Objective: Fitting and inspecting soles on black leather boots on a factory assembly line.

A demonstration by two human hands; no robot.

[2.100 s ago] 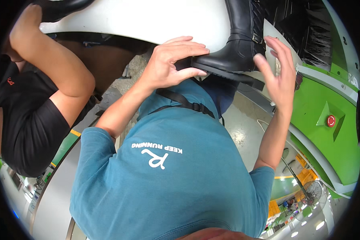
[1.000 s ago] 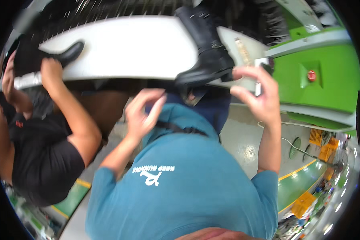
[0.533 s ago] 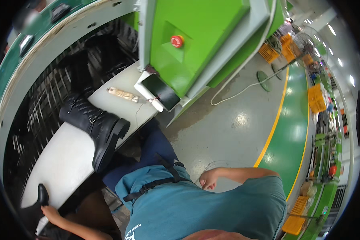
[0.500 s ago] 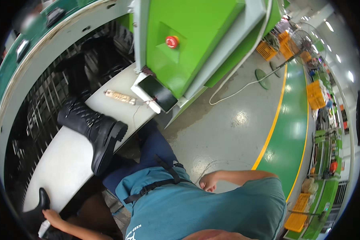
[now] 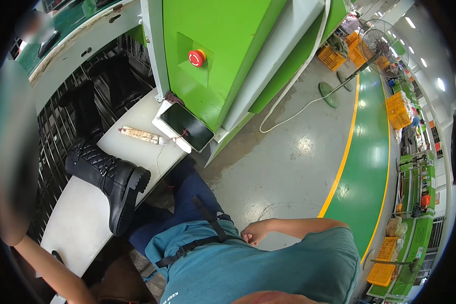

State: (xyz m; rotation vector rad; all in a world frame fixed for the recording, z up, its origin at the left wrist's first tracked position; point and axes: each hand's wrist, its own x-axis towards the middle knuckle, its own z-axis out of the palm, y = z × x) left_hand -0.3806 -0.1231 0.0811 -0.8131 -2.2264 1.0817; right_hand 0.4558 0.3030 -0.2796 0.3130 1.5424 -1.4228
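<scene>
Across the lower left, my bare left forearm (image 5: 53, 268) reaches up and left. A blurred patch covers my left hand, so its fingers and anything in them are hidden. Partly behind that forearm, a small dark piece (image 5: 57, 257) shows at the edge of the white ledge (image 5: 76, 218). My right hand (image 5: 255, 233) is beside my waist, fingers curled in, with nothing seen in it. Between my two hands, a black quilted boot (image 5: 109, 175) with buckles lies on its side on the ledge, its lugged sole toward me.
A pale wrapped strip (image 5: 142, 135) and a phone-like dark slab (image 5: 187, 125) lie farther along the ledge. More black boots (image 5: 83, 109) rest on a wire rack beyond. A green machine housing (image 5: 223, 45) with a red button (image 5: 196, 58) rises ahead. A fan (image 5: 385, 48) stands far right.
My left hand has gone from a black boot at the ledge's near end up and left into the blurred patch. The view has shifted a little; my right hand stays by my waist.
</scene>
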